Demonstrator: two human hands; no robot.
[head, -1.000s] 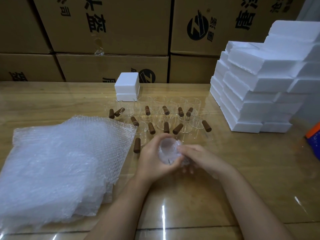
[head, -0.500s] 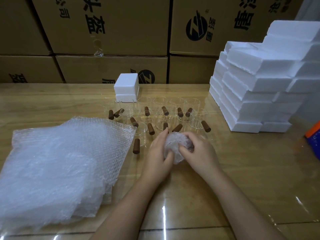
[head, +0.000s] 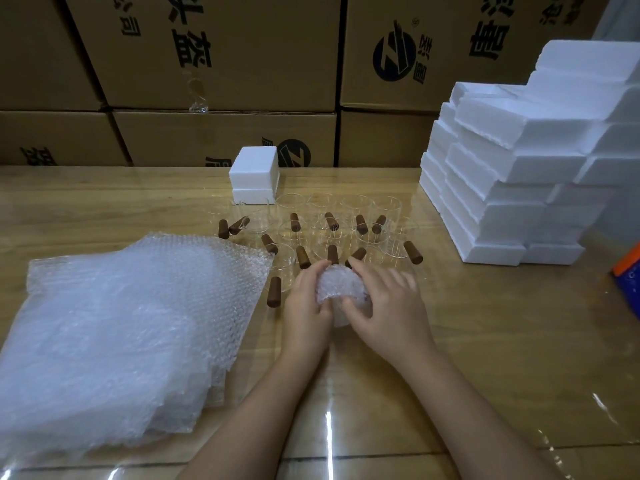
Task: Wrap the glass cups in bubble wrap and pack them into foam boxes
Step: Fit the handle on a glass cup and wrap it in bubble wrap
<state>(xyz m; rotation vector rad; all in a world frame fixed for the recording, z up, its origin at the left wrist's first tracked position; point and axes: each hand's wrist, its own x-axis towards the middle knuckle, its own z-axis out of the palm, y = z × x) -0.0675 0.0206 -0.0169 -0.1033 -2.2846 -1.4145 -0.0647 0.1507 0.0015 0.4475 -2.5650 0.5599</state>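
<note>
The wrapped cup (head: 341, 289), a bunched, whitish bundle of bubble wrap, sits low at the counter (head: 485, 323), gripped between the left hand (head: 308, 306) and the right hand (head: 388, 306). Just behind it, unwrapped clear glass cups (head: 332, 230) with stubby brown handles stand upright in close rows, and to their left a thick, loose pile of bubble wrap sheets (head: 121, 323) lies flat. One closed white foam box (head: 254, 174) stands behind the cups, and a tall, stepped stack of foam boxes (head: 512, 188) sits at the right, well apart from the bundle.
</note>
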